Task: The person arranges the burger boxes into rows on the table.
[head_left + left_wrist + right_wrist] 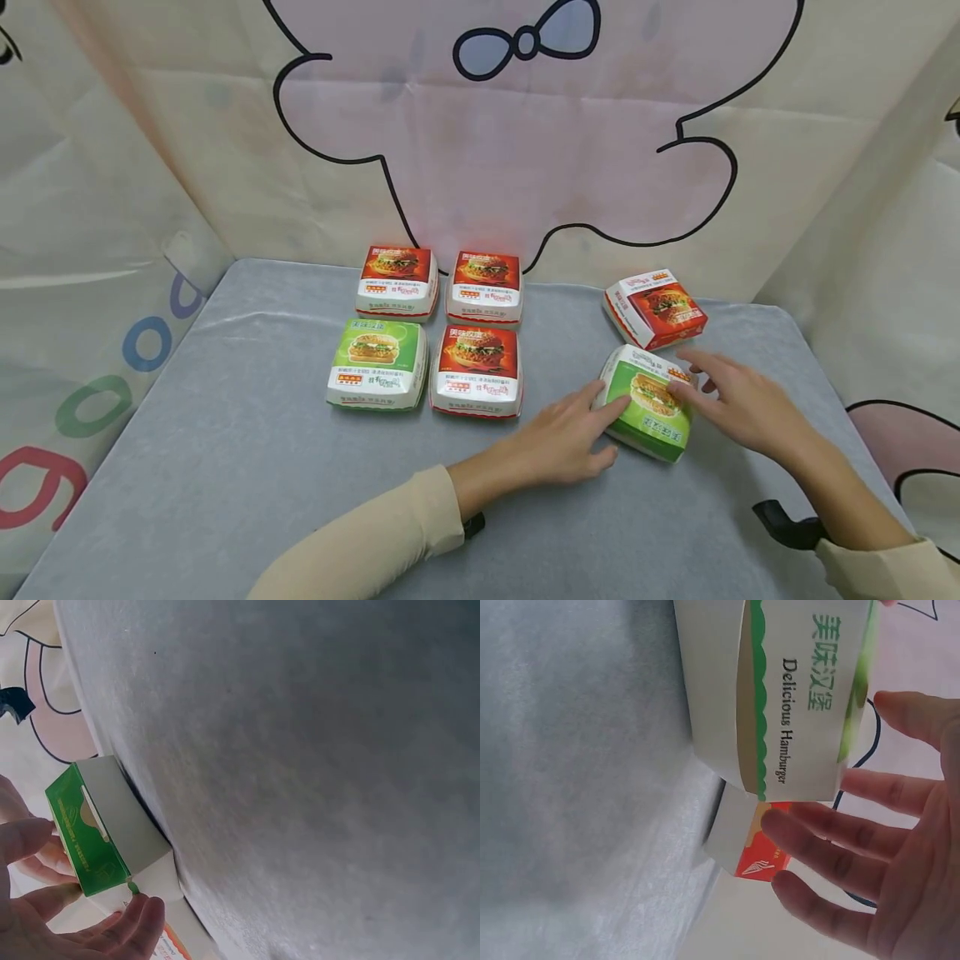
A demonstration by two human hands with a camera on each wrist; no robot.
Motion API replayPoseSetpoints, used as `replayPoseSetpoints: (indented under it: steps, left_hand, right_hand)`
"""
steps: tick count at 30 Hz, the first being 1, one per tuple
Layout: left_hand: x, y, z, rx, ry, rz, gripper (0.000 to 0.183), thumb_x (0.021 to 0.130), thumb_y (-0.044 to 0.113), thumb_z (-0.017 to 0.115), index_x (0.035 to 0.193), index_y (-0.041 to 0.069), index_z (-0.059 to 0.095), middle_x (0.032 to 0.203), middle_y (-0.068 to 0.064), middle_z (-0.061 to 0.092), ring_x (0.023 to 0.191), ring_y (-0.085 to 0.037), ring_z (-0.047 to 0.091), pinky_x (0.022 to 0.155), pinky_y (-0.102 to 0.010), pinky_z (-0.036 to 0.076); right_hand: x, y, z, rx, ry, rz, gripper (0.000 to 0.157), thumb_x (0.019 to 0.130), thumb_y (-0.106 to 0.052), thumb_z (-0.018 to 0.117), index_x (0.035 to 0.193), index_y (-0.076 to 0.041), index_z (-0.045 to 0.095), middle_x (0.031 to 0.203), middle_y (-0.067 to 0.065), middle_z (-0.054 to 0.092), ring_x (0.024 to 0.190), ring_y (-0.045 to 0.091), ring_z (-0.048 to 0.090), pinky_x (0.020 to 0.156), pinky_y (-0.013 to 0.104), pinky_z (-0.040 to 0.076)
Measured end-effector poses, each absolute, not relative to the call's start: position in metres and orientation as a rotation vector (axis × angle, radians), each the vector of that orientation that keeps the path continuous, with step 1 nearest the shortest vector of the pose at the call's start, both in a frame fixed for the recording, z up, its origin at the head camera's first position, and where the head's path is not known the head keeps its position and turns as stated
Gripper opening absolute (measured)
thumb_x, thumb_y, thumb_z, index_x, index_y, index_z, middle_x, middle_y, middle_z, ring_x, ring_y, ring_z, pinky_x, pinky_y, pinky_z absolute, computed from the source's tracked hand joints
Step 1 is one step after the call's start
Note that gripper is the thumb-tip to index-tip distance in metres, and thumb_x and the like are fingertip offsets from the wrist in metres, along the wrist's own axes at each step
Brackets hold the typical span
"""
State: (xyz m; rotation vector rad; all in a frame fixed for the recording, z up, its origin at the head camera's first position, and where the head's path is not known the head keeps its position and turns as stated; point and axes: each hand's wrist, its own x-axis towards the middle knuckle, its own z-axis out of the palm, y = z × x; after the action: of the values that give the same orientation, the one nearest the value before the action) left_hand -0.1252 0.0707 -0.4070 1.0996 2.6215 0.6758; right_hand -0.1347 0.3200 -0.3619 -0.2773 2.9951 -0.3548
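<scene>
A green and white hamburger box [651,398] sits turned at an angle on the right part of the table, its burger picture facing up. My left hand [558,437] is at its left side, with one finger over the top and others by the side; in the left wrist view, fingertips [144,911] are right at the box's corner. On the other side is my right hand [750,408], fingers spread, thumb over the top edge. The right wrist view has those fingers [825,840] loosely extended beside the box's "Delicious Hamburger" side [799,712]. Just behind lies a tilted red hamburger box [660,308].
To the left, boxes stand in two rows: two red boxes [396,282] [484,287] behind, a green box [377,364] and another red box [477,371] in front. Grey cloth covers the table [225,467]. A printed curtain [525,167] hangs along its back edge.
</scene>
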Motion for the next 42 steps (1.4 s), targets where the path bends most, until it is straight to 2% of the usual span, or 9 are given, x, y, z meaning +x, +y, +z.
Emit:
replayPoseSetpoints:
  steps: [4,12,21,26,30,36,42]
  left_hand:
    - [-0.125,0.070,-0.406,1.098,2.615,0.683,0.063,0.089,0.038,0.056,0.145,0.032,0.027,0.148,-0.006,0.025,0.128,-0.019,0.037,0.092,-0.037,0.044]
    - [-0.125,0.069,-0.407,1.125,2.625,0.723,0.061,0.089,0.036,0.057,0.144,0.031,0.031,0.144,-0.006,0.031,0.121,-0.016,0.044,0.085,-0.033,0.047]
    - [-0.130,0.069,-0.405,1.061,2.639,0.826,0.059,0.090,0.036,0.055,0.144,0.031,0.031,0.148,-0.008,0.025,0.129,-0.020,0.037,0.091,-0.038,0.045]
    - [-0.134,0.070,-0.404,1.052,2.669,0.837,0.060,0.089,0.038,0.056,0.144,0.030,0.031,0.150,-0.008,0.021,0.131,-0.019,0.032,0.093,-0.038,0.043]
    - [-0.136,0.070,-0.403,1.059,2.693,0.840,0.061,0.089,0.041,0.055,0.144,0.029,0.031,0.150,-0.010,0.020,0.131,-0.019,0.032,0.093,-0.037,0.043]
    - [-0.139,0.071,-0.403,1.093,2.709,0.850,0.064,0.088,0.044,0.056,0.145,0.026,0.030,0.150,-0.011,0.019,0.130,-0.019,0.033,0.092,-0.035,0.043]
    - [-0.141,0.072,-0.404,1.046,2.685,0.835,0.067,0.088,0.046,0.056,0.145,0.029,0.028,0.152,-0.013,0.015,0.134,-0.021,0.028,0.094,-0.039,0.042]
  right_hand:
    - [-0.137,0.319,-0.366,-0.306,2.971,-0.386,0.063,0.085,-0.054,0.056,0.129,-0.009,0.050,0.115,0.017,0.057,0.090,0.029,0.056,0.056,0.030,0.043]
    - [-0.140,0.319,-0.369,-0.362,2.957,-0.445,0.059,0.087,-0.050,0.055,0.130,-0.010,0.050,0.119,0.017,0.056,0.092,0.029,0.056,0.060,0.032,0.045]
    - [-0.144,0.315,-0.370,-0.432,2.928,-0.464,0.060,0.089,-0.047,0.055,0.135,-0.010,0.046,0.118,0.015,0.055,0.094,0.028,0.055,0.065,0.036,0.046]
    - [-0.146,0.313,-0.371,-0.490,2.895,-0.506,0.057,0.091,-0.043,0.053,0.138,-0.012,0.043,0.124,0.016,0.051,0.103,0.031,0.051,0.075,0.050,0.047]
    - [-0.146,0.311,-0.372,-0.500,2.876,-0.533,0.055,0.092,-0.042,0.051,0.140,-0.015,0.041,0.132,0.019,0.045,0.115,0.036,0.045,0.083,0.060,0.041]
    - [-0.147,0.306,-0.373,-0.518,2.875,-0.530,0.052,0.094,-0.040,0.049,0.141,-0.021,0.038,0.135,0.017,0.042,0.120,0.037,0.042,0.086,0.063,0.037]
    - [-0.147,0.303,-0.374,-0.527,2.871,-0.545,0.050,0.094,-0.037,0.049,0.141,-0.022,0.039,0.136,0.017,0.041,0.122,0.037,0.040,0.087,0.063,0.036]
